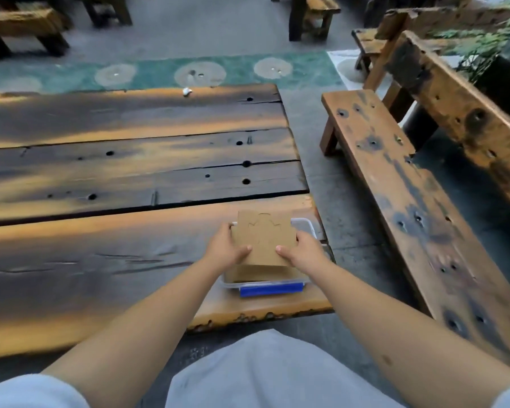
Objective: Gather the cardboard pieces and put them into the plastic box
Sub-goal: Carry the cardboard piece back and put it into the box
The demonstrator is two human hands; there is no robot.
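I have both hands on a cardboard piece (264, 238), held tilted over the plastic box (305, 226), which sits at the table's (100, 260) right end, near its front edge, about five o'clock from the table's middle. My left hand (226, 248) grips the piece's left edge, thumb on top at seven o'clock of the sheet; my right hand (302, 251) does the same on the right edge, thumb at five o'clock. The fingers of both are closed on the cardboard, their tips hidden behind it. More cardboard (256, 273) already lies inside the box, just under the held piece, above the blue latch (271, 290) on the near wall. I judge this the placing step, with the gathering seemingly done, since I see no loose pieces elsewhere on the table. Next I would level the sheet, line its edges up inside the box walls, lower it onto the stack and let go with both hands together, so a corner does not catch on the rim.
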